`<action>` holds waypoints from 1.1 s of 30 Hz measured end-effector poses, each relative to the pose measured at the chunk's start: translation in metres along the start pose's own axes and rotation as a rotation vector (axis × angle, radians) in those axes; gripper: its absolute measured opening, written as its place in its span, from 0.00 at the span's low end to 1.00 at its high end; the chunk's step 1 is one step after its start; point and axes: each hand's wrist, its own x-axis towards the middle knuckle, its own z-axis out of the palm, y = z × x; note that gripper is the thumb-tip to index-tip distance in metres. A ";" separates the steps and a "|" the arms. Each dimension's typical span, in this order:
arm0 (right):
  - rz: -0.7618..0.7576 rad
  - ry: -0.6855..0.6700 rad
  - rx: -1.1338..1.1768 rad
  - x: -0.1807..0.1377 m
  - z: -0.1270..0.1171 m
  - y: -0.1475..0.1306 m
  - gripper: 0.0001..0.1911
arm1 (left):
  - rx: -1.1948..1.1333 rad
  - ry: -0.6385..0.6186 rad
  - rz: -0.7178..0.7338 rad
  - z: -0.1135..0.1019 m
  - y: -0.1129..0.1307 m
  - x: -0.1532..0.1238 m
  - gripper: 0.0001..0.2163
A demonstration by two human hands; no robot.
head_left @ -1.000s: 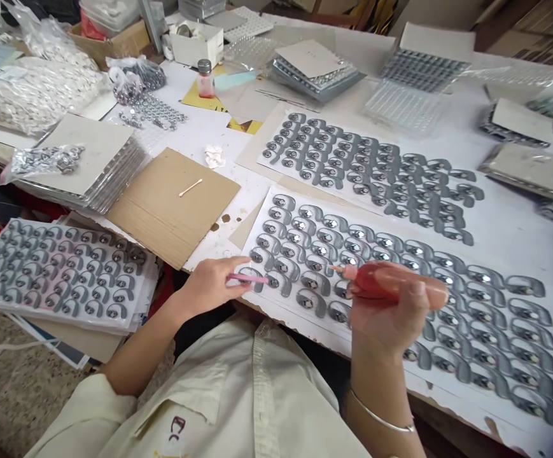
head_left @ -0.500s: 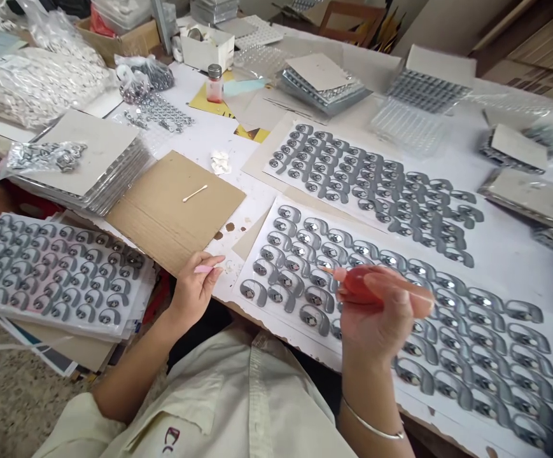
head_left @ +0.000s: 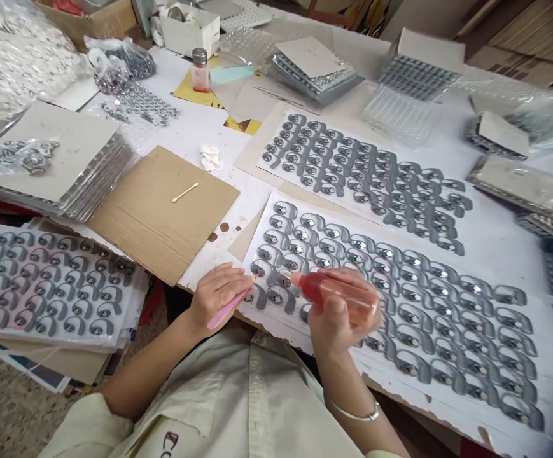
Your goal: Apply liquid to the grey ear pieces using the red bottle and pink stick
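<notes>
My left hand is closed on a slim pink pen-like tool, whose pale tip points at the lower left of the near sheet. My right hand grips a squeeze bottle of reddish liquid, tilted with its narrow nozzle to the left, over the metal pieces. The near white sheet carries rows of grey curved metal pieces, each with a shiny round part. Whether the nozzle touches a piece I cannot tell.
A second sheet of like pieces lies behind. Left of it are a cardboard piece with a cotton swab, a crumpled tissue and a small jar. Stacked trays and more loaded sheets are at the left.
The squeeze bottle has moved left and lower over the near sheet. My left hand has moved right to the sheet's edge, and its pink tool now shows more fully. The view has shifted slightly.
</notes>
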 end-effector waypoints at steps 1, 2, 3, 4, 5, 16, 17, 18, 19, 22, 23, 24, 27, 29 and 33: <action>-0.083 0.002 -0.026 -0.001 0.000 0.000 0.15 | 0.010 0.000 0.012 0.000 -0.001 0.000 0.08; -0.153 -0.006 -0.052 -0.001 0.001 0.001 0.14 | 0.011 -0.010 0.014 0.000 -0.002 0.000 0.08; -0.198 -0.021 -0.073 -0.001 0.001 0.001 0.13 | 0.007 -0.021 0.011 0.000 -0.002 0.000 0.07; -0.225 -0.034 -0.089 -0.001 0.002 0.001 0.13 | 0.002 -0.036 0.007 0.000 -0.003 0.001 0.07; -0.239 -0.047 -0.101 -0.001 0.003 0.002 0.13 | -0.002 -0.052 0.003 0.000 -0.002 0.001 0.07; -0.368 -0.163 -0.132 -0.007 0.011 0.011 0.13 | 0.030 -0.125 0.038 0.005 -0.002 -0.002 0.03; -0.371 -0.178 -0.131 -0.007 0.011 0.012 0.14 | 0.036 -0.129 0.042 0.005 -0.002 -0.002 0.03; -0.373 -0.195 -0.130 -0.008 0.011 0.012 0.14 | 0.043 -0.127 0.046 0.005 -0.002 -0.002 0.03; -0.377 -0.208 -0.129 -0.008 0.011 0.013 0.15 | 0.051 -0.126 0.046 0.005 -0.001 -0.002 0.03; -0.387 -0.234 -0.131 -0.009 0.010 0.017 0.18 | 0.070 -0.125 0.040 0.005 -0.001 -0.002 0.03; -0.390 -0.240 -0.132 -0.009 0.009 0.019 0.19 | 0.073 -0.129 0.036 0.005 -0.001 -0.002 0.03; -0.395 -0.246 -0.131 -0.010 0.009 0.020 0.20 | 0.074 -0.134 0.035 0.005 -0.001 -0.003 0.03; -0.404 -0.263 -0.126 -0.010 0.009 0.021 0.21 | 0.085 -0.133 0.042 0.005 -0.002 -0.003 0.02; -0.398 -0.277 -0.132 -0.009 0.010 0.020 0.19 | 0.099 -0.129 0.047 0.005 -0.002 -0.003 0.02; -0.426 -0.304 -0.154 -0.007 0.012 0.018 0.17 | 0.098 -0.099 0.045 0.006 -0.002 -0.003 0.03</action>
